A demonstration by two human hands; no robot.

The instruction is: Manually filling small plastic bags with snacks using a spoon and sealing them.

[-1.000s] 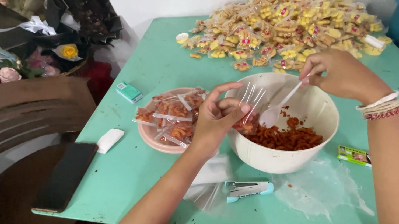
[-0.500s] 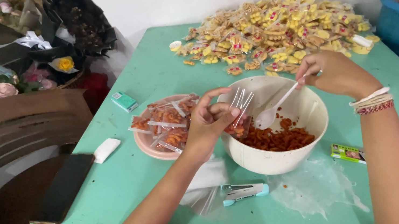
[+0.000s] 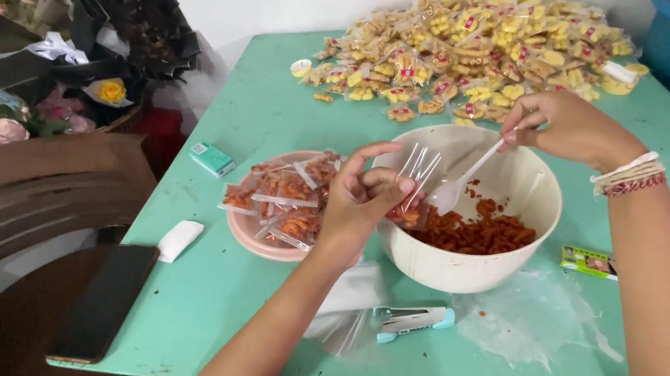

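Head view: left hand [image 3: 359, 206] pinches a small clear bag [image 3: 413, 188] open at the bowl [image 3: 467, 271] rim, right hand [image 3: 566, 126] gripping the spoon [image 3: 463, 181] beside it. Narrow mouth there; a tilted spoon could well spill snacks [image 3: 479, 232] onto the table [image 3: 240, 309].

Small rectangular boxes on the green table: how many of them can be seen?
2. A teal box lies left of the pink plate; a green-and-yellow box lies right of the cream bowl. Others may be hidden under the pile of snack packets.

A heap of small yellow snack packets [image 3: 479, 48] is seen at upper centre. Clear packets of orange snacks [image 3: 283, 197] are piled at centre-left. A dark phone [image 3: 104, 299] is seen lower left.
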